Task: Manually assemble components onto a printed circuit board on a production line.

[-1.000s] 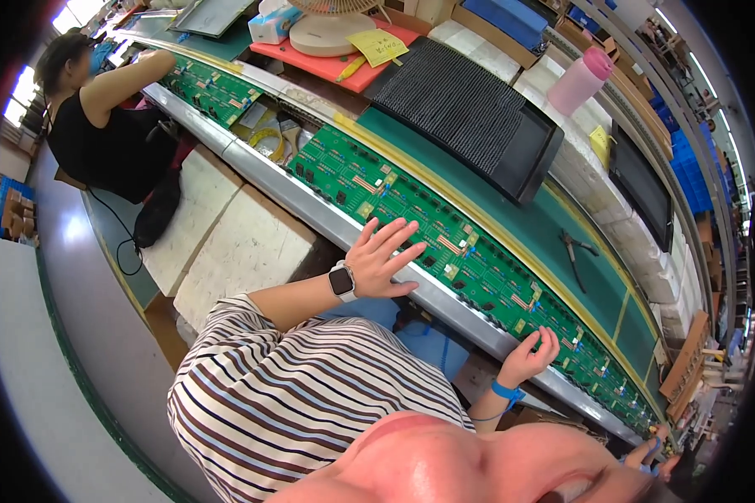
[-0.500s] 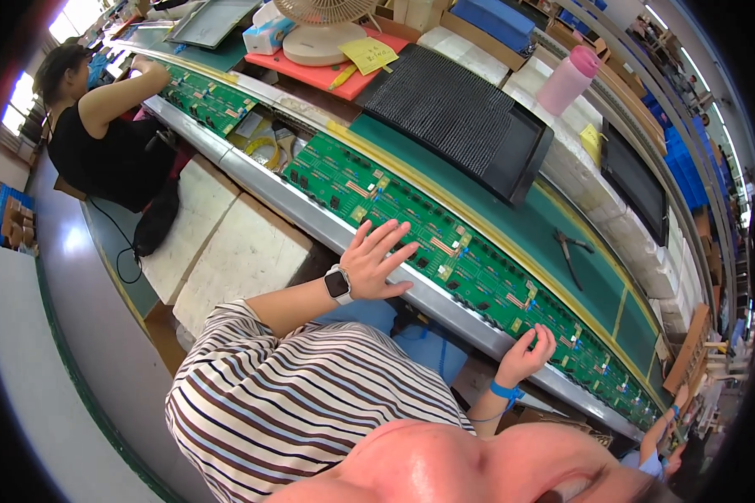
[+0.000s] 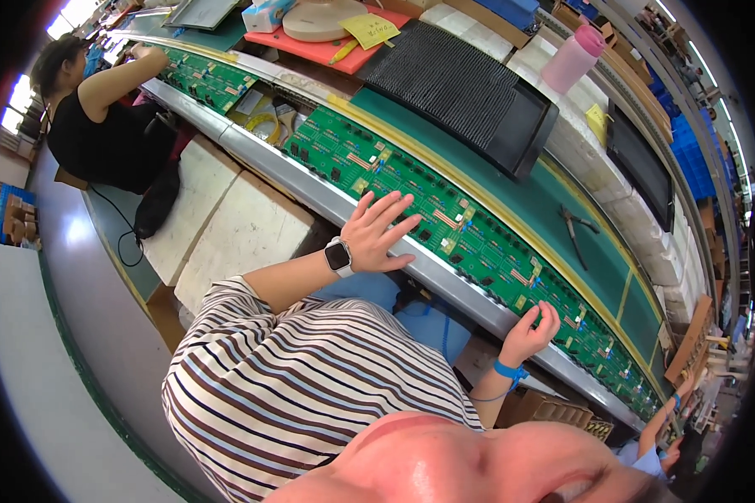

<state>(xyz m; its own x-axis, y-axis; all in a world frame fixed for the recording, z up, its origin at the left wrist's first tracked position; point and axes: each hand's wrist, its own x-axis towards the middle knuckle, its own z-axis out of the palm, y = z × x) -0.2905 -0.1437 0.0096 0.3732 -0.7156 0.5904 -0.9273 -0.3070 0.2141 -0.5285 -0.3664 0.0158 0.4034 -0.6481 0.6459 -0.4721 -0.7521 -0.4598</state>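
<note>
A long row of green circuit boards with small components runs along a metal rail in front of me. My left hand, with a white watch on its wrist, lies open with fingers spread over the near edge of one board. Its thumb points along the rail. Farther right, my right hand is at the near edge of the boards, fingers curled toward the thumb. Whatever it may pinch is hidden or too small to name. A blue wrist strap with a cord is around that wrist.
Beyond the boards are a black ribbed tray, pliers and a pink bottle. A brush and yellow tape roll lie in a gap between boards. A co-worker sits at the far left.
The view has shifted slightly, and the top of the fan has left the picture. Both hands keep nearly the same poses beside the boards.
</note>
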